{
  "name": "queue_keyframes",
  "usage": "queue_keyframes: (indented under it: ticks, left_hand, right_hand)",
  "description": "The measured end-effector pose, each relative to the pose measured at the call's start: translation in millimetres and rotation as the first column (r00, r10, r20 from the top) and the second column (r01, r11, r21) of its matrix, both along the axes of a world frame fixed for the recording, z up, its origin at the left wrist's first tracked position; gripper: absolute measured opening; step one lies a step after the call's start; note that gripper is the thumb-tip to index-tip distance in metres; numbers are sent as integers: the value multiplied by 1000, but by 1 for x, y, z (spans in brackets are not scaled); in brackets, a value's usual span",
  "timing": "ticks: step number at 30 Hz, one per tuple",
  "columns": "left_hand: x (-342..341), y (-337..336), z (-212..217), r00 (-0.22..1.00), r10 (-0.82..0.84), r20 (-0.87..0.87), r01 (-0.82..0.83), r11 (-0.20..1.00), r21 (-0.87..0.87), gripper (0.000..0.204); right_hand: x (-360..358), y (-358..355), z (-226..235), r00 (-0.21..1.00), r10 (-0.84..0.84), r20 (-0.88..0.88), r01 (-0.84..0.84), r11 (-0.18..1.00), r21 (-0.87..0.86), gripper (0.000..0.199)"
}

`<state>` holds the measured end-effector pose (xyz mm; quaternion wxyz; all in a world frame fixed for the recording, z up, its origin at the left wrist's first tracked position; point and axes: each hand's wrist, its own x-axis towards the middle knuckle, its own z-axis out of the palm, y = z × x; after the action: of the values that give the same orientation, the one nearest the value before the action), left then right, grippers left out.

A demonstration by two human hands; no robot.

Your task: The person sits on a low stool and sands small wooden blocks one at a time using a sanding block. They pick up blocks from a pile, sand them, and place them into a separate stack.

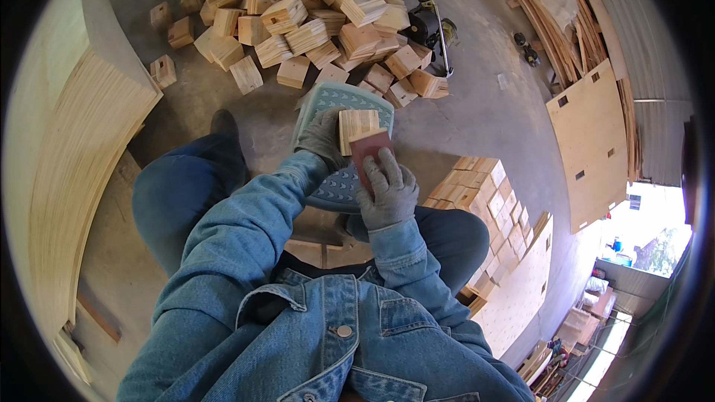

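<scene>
Grey work gloves cover both of my hands. My left hand (322, 136) is closed around the left side of a pale wooden block (358, 122), holding it over a light blue-green plastic stool (344, 94) between my knees. In my right hand (390, 189) is a reddish-brown sanding block (367, 150), gripped with the fingers on its face. Its upper edge meets the lower right part of the wooden block. The underside of the wooden block is hidden.
Beyond the stool lies a loose heap of wooden blocks (298, 18), with a black metal-framed tool (436, 30) at its right. Neatly stacked blocks (495, 212) stand by my right knee. Tall plywood sheets (97, 119) rise at left; slotted panels (592, 149) lean at right.
</scene>
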<state>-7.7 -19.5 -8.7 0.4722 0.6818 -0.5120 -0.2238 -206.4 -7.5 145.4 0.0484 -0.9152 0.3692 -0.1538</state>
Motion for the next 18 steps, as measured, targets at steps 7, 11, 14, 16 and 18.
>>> queue_keyframes:
  ticks: [7, 11, 14, 16, 18]
  left_hand:
    - [-2, 7, 7, 999, 44, 33, -43, 999, -18, 97]
    - [-5, 1, -4, 999, 6, 47, -6, 1000, -6, 97]
    - [0, 0, -27, 1000, 9, -12, -10, 1000, -30, 98]
    - [2, 4, -23, 1000, 18, -12, -18, 999, -36, 98]
    - [-2, 6, 13, 998, 14, 67, -13, 1000, -16, 95]
  right_hand:
    - [78, -94, 0, 982, -117, -145, 127, 990, 59, 57]
    - [87, -108, 1, 968, -154, -200, 174, 981, 86, 56]
    - [76, -90, -4, 990, -98, -102, 107, 991, 81, 58]
    - [57, -62, -1, 990, -76, -114, 87, 992, 92, 60]
    - [25, -36, 4, 989, -79, -122, 89, 993, 74, 61]
